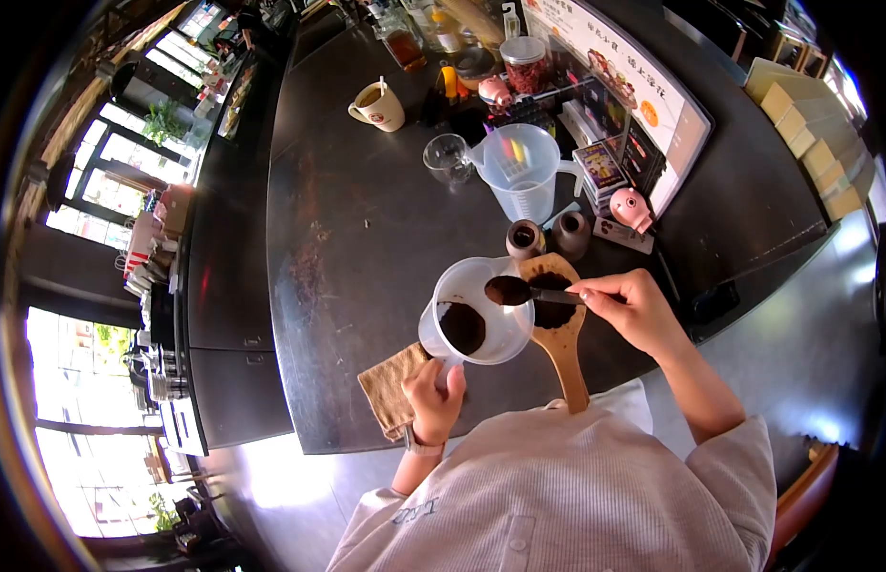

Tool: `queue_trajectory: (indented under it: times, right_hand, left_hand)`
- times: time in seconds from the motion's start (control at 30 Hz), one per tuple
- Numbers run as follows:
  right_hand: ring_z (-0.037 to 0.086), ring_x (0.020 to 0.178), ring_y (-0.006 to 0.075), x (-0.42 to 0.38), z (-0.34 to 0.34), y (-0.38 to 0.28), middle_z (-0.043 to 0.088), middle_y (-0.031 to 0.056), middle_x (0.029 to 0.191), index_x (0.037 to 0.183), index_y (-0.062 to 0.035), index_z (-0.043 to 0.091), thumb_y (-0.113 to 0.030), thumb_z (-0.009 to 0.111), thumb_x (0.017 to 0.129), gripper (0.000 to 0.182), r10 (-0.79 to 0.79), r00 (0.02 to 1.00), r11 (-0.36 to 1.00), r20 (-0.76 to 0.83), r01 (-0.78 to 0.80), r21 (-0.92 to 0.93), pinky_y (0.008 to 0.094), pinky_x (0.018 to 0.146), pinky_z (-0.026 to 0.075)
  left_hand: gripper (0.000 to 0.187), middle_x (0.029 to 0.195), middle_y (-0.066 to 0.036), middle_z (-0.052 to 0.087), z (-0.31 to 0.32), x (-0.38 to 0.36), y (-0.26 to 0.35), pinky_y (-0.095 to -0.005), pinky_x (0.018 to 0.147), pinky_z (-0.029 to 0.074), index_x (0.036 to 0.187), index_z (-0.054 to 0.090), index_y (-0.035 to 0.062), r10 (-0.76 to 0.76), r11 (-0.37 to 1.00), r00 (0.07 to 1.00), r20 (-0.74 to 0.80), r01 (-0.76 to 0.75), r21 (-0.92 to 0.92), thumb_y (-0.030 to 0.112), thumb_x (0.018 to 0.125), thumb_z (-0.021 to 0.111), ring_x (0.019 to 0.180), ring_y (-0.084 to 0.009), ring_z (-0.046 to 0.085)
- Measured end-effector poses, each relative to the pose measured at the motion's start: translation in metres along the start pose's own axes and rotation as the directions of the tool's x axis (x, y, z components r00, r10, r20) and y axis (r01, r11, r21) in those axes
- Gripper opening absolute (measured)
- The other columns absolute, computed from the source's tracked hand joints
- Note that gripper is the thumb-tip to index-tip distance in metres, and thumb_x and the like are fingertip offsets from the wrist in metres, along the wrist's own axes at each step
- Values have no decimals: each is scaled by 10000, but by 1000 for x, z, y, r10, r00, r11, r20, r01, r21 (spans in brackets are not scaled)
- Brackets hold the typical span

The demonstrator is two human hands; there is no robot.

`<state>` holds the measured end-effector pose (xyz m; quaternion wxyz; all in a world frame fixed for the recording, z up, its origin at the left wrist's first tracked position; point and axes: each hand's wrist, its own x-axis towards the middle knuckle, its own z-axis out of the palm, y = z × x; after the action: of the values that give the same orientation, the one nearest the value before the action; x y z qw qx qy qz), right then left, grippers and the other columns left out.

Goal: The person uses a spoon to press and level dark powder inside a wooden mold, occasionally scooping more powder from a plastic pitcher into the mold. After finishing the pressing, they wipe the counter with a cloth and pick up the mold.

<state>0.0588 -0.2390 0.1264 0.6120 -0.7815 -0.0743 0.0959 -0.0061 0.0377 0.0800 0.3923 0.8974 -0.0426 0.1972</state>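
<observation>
My left hand [433, 398] is closed round the handle of a translucent plastic jug [508, 329], which tilts so its opening faces me. Dark powder [462, 328] lies inside it. In my right hand [626, 307], a spoon [533, 293] is pinched by its handle, its bowl heaped with dark powder over the jug's rim. Under the spoon handle, a wooden paddle-shaped board [565, 355] carries more dark powder. A folded brown cloth [393, 383] lies beside my left hand. Two small round jars [525, 238] stand just beyond the board.
A second measuring jug [521, 181] stands behind the jars, with a clear glass [447, 158] to its left. Farther back are a cup [378, 107], a lidded jar [525, 69] and bottles [402, 43]. At right stand a printed sign [643, 81] and a pink pig figure [631, 210].
</observation>
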Motion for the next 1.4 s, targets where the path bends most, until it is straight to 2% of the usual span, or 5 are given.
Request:
queue_trajectory:
  times: [0.17,0.37,0.67,0.97,1.4]
  right_hand:
    - [388,547,12,-5,-15,7,492,-28,580,982,25,669,-117,579,883,196,52,996,998,-68,-50,30,196,481,319]
    - [408,552,15,-14,-19,43,507,-25,573,971,41,660,-128,579,887,206,103,984,994,-142,-98,40,198,483,336]
    - [501,433,173,-25,6,81,582,88,594,967,-57,678,-84,609,827,159,-304,913,889,-272,170,-424,259,435,387]
    - [467,504,141,-34,1,94,448,-10,561,1095,-119,634,-26,644,672,433,-635,765,319,104,383,-867,248,459,403]
    - [407,483,129,-39,-2,87,364,-15,546,1118,-136,639,3,609,649,490,-701,712,333,42,379,-863,242,444,374]
  left_hand:
    - [199,502,-141,406,1,0,-11,-313,407,302,668,525,-24,-46,999,999,-8,46,4,109,754,646,385,-241,377]
    - [215,519,13,345,0,-5,-25,-254,417,220,763,568,-73,-98,993,990,-103,90,-81,126,843,584,489,-48,287]
    - [235,556,21,393,-5,-11,-32,-245,444,252,831,590,-96,-133,987,989,-71,126,-97,138,858,606,513,-53,316]
    - [225,591,24,429,-6,-15,-34,-221,447,255,917,599,-98,-148,984,984,-102,136,-118,121,868,587,523,-40,328]
    - [178,747,11,480,6,-29,-59,-199,513,327,954,574,-37,-206,969,957,-204,170,-179,131,896,570,599,-46,403]
